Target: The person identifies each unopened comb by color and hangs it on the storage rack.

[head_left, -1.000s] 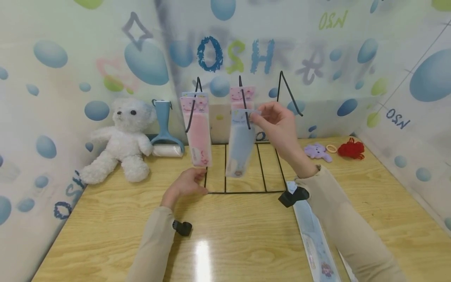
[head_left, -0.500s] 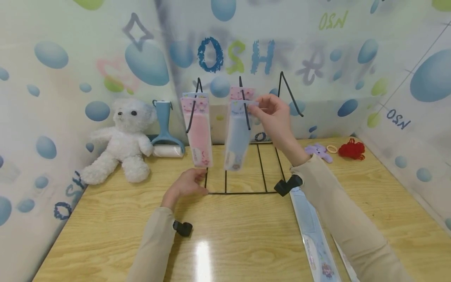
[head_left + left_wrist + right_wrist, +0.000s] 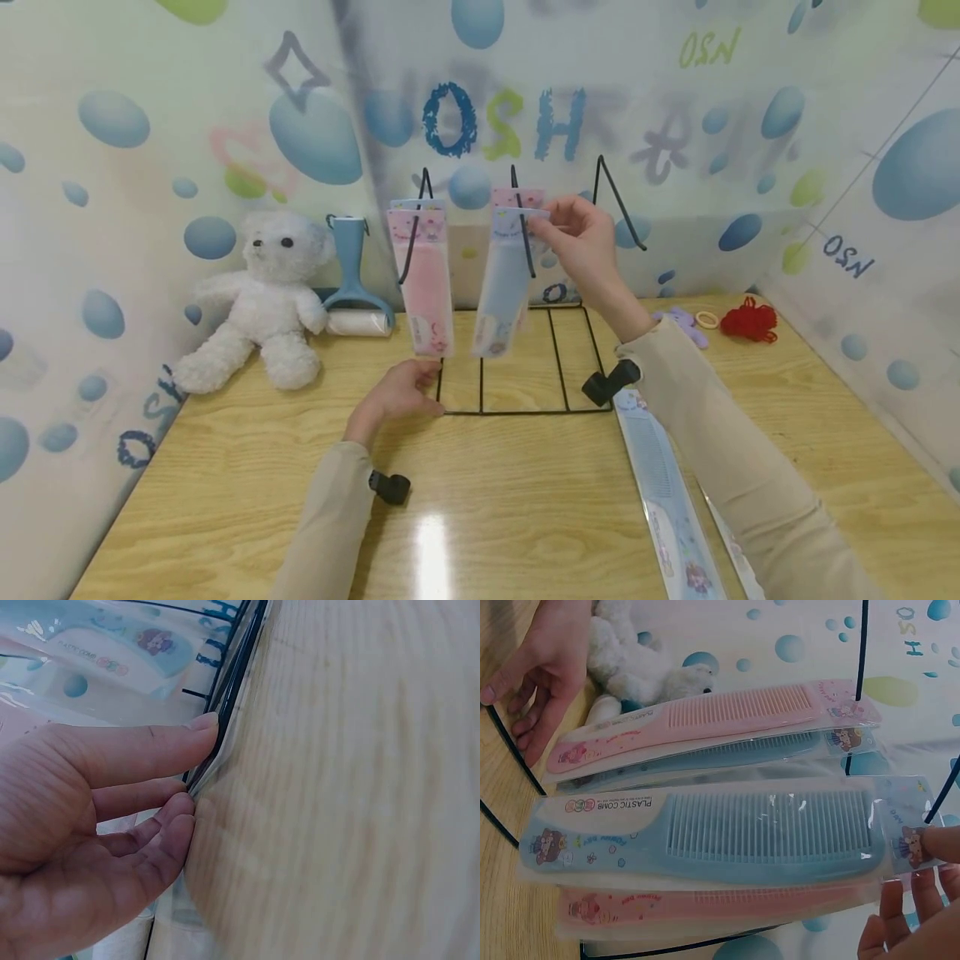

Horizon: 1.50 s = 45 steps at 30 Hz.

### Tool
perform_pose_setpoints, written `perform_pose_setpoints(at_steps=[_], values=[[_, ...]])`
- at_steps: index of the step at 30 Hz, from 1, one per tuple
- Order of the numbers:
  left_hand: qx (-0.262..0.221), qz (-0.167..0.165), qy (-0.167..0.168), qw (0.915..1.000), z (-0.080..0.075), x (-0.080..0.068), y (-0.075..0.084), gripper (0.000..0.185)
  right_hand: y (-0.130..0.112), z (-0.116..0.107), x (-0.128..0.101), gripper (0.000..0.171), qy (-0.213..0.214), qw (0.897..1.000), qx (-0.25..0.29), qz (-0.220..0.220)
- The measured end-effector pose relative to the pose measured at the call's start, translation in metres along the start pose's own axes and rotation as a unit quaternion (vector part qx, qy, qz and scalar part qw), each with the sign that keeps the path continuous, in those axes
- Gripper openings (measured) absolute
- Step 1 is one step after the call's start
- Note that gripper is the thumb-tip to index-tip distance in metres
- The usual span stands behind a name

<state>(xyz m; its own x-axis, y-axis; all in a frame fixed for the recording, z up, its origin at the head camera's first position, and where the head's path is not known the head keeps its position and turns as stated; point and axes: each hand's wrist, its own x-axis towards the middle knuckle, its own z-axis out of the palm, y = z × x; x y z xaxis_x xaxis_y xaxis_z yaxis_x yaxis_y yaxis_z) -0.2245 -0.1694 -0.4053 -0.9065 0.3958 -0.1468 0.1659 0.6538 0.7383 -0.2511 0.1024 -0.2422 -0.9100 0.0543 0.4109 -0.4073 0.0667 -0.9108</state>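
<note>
Pinching the blue comb packet (image 3: pixel 501 292) by its top at the wire rack's (image 3: pixel 517 367) middle hook, my right hand (image 3: pixel 581 246) lets it hang lengthwise while my left hand (image 3: pixel 397 396), fingers relaxed, steadies the rack's base.

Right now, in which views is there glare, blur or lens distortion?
Head view: a bright glare streak on the wooden table, and the wall print behind the wire rack is soft. Left wrist view: the table grain near the left hand is smeared and curved. Right wrist view: reflections on the blue comb packet.
</note>
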Motion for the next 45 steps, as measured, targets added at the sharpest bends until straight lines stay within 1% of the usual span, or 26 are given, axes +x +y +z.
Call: perform_pose_setpoints(at_steps=[8, 14, 17, 21, 25, 27, 30, 32, 35, 38, 40, 42, 44, 45], values=[[-0.004, 0.000, 0.002, 1.0000, 0.003, 0.000, 0.001, 0.072, 0.005, -0.005, 0.000, 0.009, -0.005, 1.000, -0.003, 0.007], [0.000, 0.001, 0.001, 1.0000, 0.006, 0.000, -0.002, 0.072, 0.018, -0.017, -0.007, 0.005, -0.001, 0.999, -0.019, 0.043], [0.003, -0.002, 0.001, 1.0000, 0.005, -0.001, -0.002, 0.072, 0.023, -0.024, -0.013, 0.004, -0.001, 0.999, -0.020, 0.048], [0.001, -0.007, 0.002, 1.0000, 0.004, -0.003, 0.000, 0.072, 0.026, -0.033, -0.023, 0.003, -0.019, 0.999, -0.027, 0.039], [0.006, 0.000, 0.003, 1.0000, 0.002, -0.005, -0.001, 0.072, 0.029, -0.043, -0.035, 0.007, -0.041, 0.999, -0.024, 0.024], [0.006, 0.002, 0.004, 1.0000, 0.002, -0.005, -0.002, 0.072, 0.031, -0.049, -0.042, 0.009, -0.052, 0.998, -0.024, 0.025], [0.004, 0.007, 0.004, 1.0000, 0.003, -0.005, -0.002, 0.072, 0.035, -0.061, -0.054, 0.008, -0.071, 0.996, -0.039, 0.030], [-0.001, 0.005, 0.004, 1.0000, 0.003, -0.006, -0.001, 0.071, 0.039, -0.070, -0.062, 0.012, -0.088, 0.993, -0.065, 0.041], [0.001, 0.004, 0.004, 1.0000, 0.003, -0.006, 0.000, 0.070, 0.047, -0.086, -0.074, 0.018, -0.126, 0.985, -0.102, 0.055], [0.005, 0.003, 0.004, 1.0000, 0.003, -0.005, 0.001, 0.070, 0.055, -0.102, -0.086, 0.022, -0.170, 0.971, -0.150, 0.068], [0.008, 0.005, 0.004, 0.9999, 0.002, -0.004, 0.001, 0.070, 0.062, -0.112, -0.093, 0.021, -0.194, 0.964, -0.167, 0.075], [0.003, 0.005, 0.004, 1.0000, 0.002, -0.004, 0.002, 0.071, 0.069, -0.123, -0.099, 0.020, -0.207, 0.958, -0.182, 0.075], [0.001, 0.007, 0.003, 1.0000, 0.002, -0.003, 0.002, 0.071, 0.076, -0.133, -0.103, 0.020, -0.214, 0.955, -0.189, 0.075], [-0.004, 0.003, 0.004, 1.0000, 0.002, -0.004, 0.002, 0.071, 0.079, -0.138, -0.105, 0.020, -0.215, 0.954, -0.194, 0.074]])
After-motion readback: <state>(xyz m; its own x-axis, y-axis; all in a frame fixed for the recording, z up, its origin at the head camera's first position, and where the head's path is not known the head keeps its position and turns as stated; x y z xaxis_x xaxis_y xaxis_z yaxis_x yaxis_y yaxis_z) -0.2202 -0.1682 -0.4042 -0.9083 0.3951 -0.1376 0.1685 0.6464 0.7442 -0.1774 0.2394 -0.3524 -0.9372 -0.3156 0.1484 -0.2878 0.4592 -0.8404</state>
